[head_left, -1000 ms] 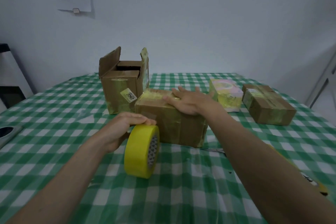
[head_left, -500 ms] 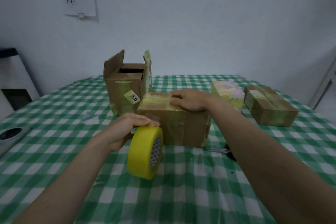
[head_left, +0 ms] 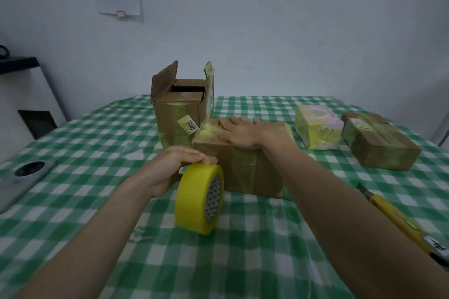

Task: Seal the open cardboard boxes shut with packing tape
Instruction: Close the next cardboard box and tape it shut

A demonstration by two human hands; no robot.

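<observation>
I am pressing the box [head_left: 245, 165] flat with my open right hand [head_left: 239, 132] while my left hand [head_left: 170, 167] is gripping the tape roll [head_left: 198, 198]; next I likely need to pull tape across the top.

checked table [head_left: 315, 262], boxes [head_left: 252, 172], phone [head_left: 23, 178], knife [head_left: 398, 218]

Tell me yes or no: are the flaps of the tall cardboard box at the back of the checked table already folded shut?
No, the tall brown cardboard box has its two side flaps standing upright and its top open.
</observation>
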